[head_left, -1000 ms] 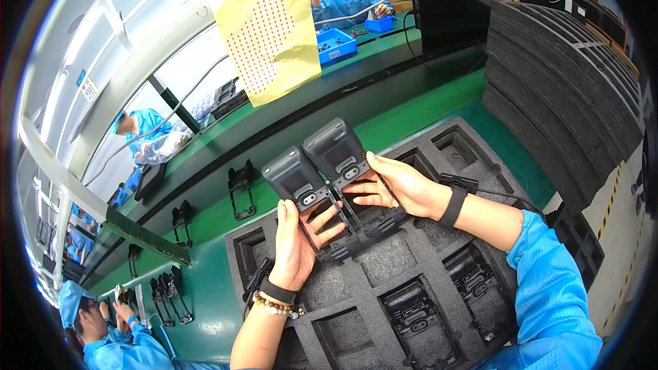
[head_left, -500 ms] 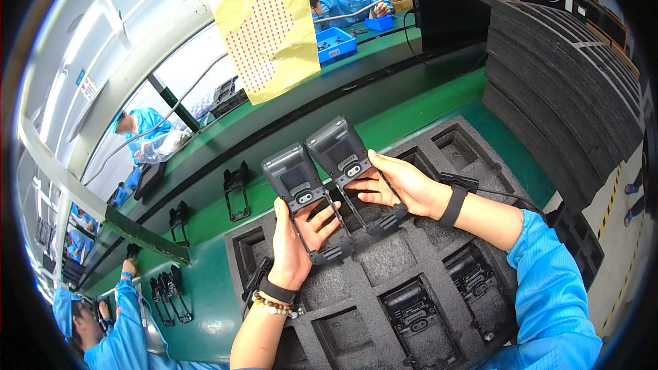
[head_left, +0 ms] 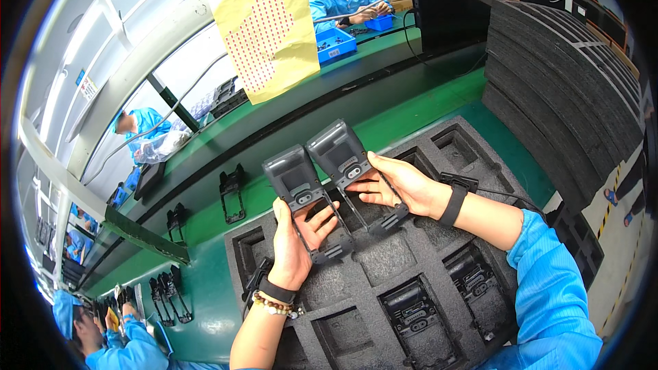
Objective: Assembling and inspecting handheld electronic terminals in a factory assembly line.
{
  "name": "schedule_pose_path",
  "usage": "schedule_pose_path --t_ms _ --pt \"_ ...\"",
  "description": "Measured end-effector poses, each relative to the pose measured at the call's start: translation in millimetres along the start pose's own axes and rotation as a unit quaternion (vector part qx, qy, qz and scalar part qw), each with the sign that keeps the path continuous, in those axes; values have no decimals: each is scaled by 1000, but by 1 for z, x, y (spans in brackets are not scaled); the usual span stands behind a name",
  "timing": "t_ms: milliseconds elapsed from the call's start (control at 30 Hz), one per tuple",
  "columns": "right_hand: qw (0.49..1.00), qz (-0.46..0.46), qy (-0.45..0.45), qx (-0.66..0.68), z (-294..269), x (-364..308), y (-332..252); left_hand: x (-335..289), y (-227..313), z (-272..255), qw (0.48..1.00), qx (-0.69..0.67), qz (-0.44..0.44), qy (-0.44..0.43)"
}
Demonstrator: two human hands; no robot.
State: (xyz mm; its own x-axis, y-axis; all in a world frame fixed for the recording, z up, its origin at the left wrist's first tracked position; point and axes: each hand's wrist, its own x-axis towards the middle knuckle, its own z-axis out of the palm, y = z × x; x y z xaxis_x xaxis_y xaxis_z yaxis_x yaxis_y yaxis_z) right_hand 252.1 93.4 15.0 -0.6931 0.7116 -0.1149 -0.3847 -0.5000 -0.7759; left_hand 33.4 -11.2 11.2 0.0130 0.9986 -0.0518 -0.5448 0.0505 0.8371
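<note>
My left hand (head_left: 295, 243) is closed round the edge of a black plastic housing (head_left: 291, 175), thumb in front and fingers behind. A matching black housing (head_left: 337, 151) is gripped at its right edge by my right hand (head_left: 401, 183). The two stand side by side, tilted, their solid blocks up and their open frame legs down. Beneath them lies a dark grey foam tray (head_left: 384, 260) with rectangular pockets. Similar black parts (head_left: 415, 315) sit in some near pockets. Both wrists wear black bands, the left also beads.
Tall stacked foam trays (head_left: 555, 96) rise at the right. Several black frames (head_left: 170, 294) lie on the green bench at left; others, including a black frame (head_left: 232, 192), lie on the green strip beyond. A co-worker (head_left: 116, 342) handles parts at lower left; a yellow sheet (head_left: 267, 34) hangs ahead.
Both housings tip slightly in my hands, which stay in place. Black frames on the green strip have shifted a little left. The lower-left co-worker has drawn an arm back and now holds something.
</note>
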Motion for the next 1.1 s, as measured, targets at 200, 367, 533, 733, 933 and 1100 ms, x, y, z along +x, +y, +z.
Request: schedule_pose_path --t_ms 200,367,533,733,933,1100 --pt "1000 -13 -18 -16 3 -4 -1 -1 1 2 1000 -10 7 4" --pt "1000 -18 -19 -4 3 -4 -1 -3 2 5 1000 -2 11 0" --pt "999 -21 -24 -6 4 -4 -1 -2 2 5 1000 -11 13 -1" --pt "997 -58 37 -28 7 -7 1 -2 2 2 999 -24 23 -28" --pt "1000 -7 16 -13 1 -6 4 -9 6 20 997 -9 68 -31" --pt "993 41 -106 -24 9 -8 2 -11 4 20 995 -2 89 -43"
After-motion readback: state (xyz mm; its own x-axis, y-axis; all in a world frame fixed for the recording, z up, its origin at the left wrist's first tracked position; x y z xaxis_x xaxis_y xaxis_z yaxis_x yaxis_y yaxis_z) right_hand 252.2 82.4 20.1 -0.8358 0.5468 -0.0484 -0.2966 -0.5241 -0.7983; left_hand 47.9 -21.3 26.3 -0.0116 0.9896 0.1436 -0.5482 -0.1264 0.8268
